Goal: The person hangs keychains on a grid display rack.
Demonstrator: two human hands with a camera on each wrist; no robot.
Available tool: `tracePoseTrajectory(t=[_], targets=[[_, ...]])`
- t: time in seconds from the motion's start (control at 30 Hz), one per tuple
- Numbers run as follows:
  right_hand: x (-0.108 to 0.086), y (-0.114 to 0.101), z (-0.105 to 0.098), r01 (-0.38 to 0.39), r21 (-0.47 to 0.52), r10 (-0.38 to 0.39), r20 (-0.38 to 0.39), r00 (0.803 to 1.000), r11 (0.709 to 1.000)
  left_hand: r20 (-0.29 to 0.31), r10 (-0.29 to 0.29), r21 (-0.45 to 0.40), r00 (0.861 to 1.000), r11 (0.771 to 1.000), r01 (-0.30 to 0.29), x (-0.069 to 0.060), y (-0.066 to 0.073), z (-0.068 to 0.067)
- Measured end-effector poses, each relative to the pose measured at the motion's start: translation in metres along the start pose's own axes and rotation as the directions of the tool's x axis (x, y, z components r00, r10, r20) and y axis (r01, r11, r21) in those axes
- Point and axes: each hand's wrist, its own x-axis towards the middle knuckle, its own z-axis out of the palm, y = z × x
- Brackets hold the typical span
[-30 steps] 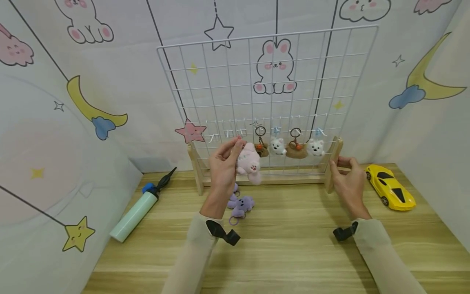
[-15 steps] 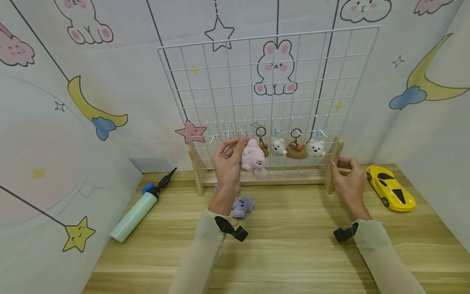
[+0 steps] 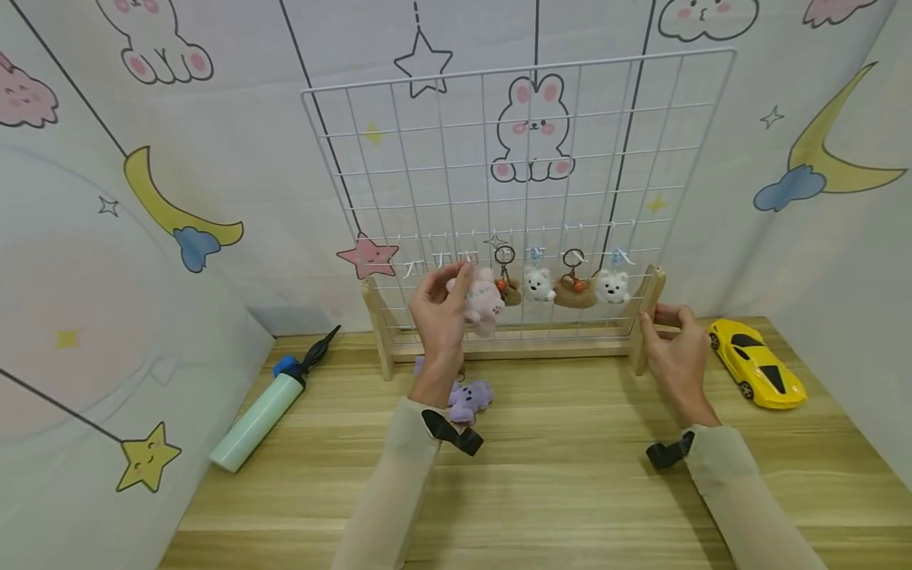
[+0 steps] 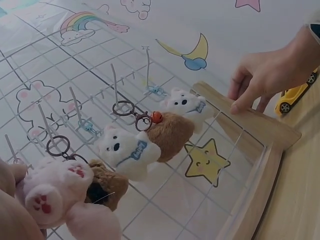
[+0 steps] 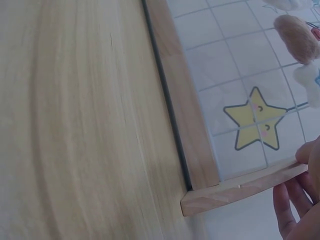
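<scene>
My left hand (image 3: 438, 317) pinches the top of a pink plush keychain (image 3: 486, 302) in front of the white wire grid rack (image 3: 516, 72), by its hooks. In the left wrist view the pink plush (image 4: 55, 192) shows red paw prints; its ring is mostly hidden by the fingers. To its right hang white bear keychains (image 3: 539, 285) and brown plush keychains (image 3: 575, 295) on hooks. My right hand (image 3: 677, 348) grips the rack's right wooden support (image 3: 650, 305), thumb on one side and fingers on the other. Purple plush keychains (image 3: 470, 400) lie on the table below my left hand.
A mint-green hand pump (image 3: 258, 423) with a black nozzle lies at the left of the wooden table (image 3: 570, 491). At the right stands a yellow toy car (image 3: 758, 364). Bare white hooks (image 3: 413, 267) project left of the hanging keychains. A printed cloth backdrop stands behind.
My left hand first shifted right and lifted the pink plush slightly, then brought it back a little left, closer to the hooks. My right hand stays on the support.
</scene>
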Motion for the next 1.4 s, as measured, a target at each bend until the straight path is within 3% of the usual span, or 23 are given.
tracePoseTrajectory(t=[0.33, 0.47, 0.57, 0.63, 0.77, 0.9, 0.97, 1.03, 1.1, 1.2, 1.27, 1.3, 1.4], targets=[[-0.001, 0.000, 0.001, -0.006, -0.003, 0.006, 0.002, 1.000, 1.000, -0.021, 0.077, 0.150, 0.997, 0.986, -0.073, 0.001, -0.002, -0.010], [0.000, 0.000, 0.001, 0.004, 0.001, -0.004, 0.005, 1.000, 1.000, -0.015, 0.199, 0.158, 0.980, 0.968, -0.194, -0.003, -0.003, -0.025], [0.001, 0.000, 0.001, 0.016, 0.000, -0.016, 0.001, 1.000, 1.000, 0.026, 0.254, 0.193, 0.967, 0.948, -0.255, -0.009, -0.002, -0.040], [0.001, 0.000, 0.001, 0.015, 0.001, -0.015, -0.001, 1.000, 1.000, 0.073, 0.244, 0.234, 0.967, 0.938, -0.254, -0.014, -0.003, -0.052], [0.001, 0.000, 0.002, 0.001, -0.008, -0.001, 0.001, 1.000, 1.000, 0.192, 0.155, 0.341, 0.969, 0.915, -0.214, -0.027, -0.009, -0.076], [0.000, 0.001, 0.001, -0.014, -0.012, 0.014, 0.003, 1.000, 1.000, 0.308, 0.035, 0.483, 0.951, 0.855, -0.188, -0.037, -0.018, -0.096], [0.000, 0.000, 0.000, -0.016, -0.012, 0.016, -0.001, 1.000, 1.000, 0.365, -0.031, 0.563, 0.930, 0.803, -0.194, -0.040, -0.023, -0.104], [0.001, 0.001, -0.002, -0.016, -0.013, 0.016, -0.005, 1.000, 1.000, 0.429, -0.099, 0.633, 0.898, 0.742, -0.221, -0.040, -0.027, -0.110], [0.001, 0.002, -0.003, -0.012, -0.016, 0.012, -0.010, 1.000, 1.000, 0.507, -0.157, 0.683, 0.847, 0.672, -0.284, -0.039, -0.031, -0.114], [0.001, 0.004, -0.003, -0.010, -0.017, 0.009, -0.012, 1.000, 1.000, 0.622, -0.217, 0.702, 0.752, 0.579, -0.414, -0.037, -0.033, -0.118], [0.001, 0.005, -0.002, -0.009, -0.018, 0.009, -0.008, 1.000, 1.000, 0.676, -0.240, 0.690, 0.696, 0.539, -0.484, -0.035, -0.033, -0.120], [0.000, 0.005, -0.001, -0.008, -0.018, 0.008, -0.002, 1.000, 1.000, 0.692, -0.254, 0.685, 0.676, 0.526, -0.504, -0.035, -0.032, -0.120], [0.001, 0.005, 0.001, 0.002, -0.016, -0.002, 0.009, 1.000, 1.000, 0.703, -0.281, 0.688, 0.653, 0.503, -0.523, -0.038, -0.026, -0.124]])
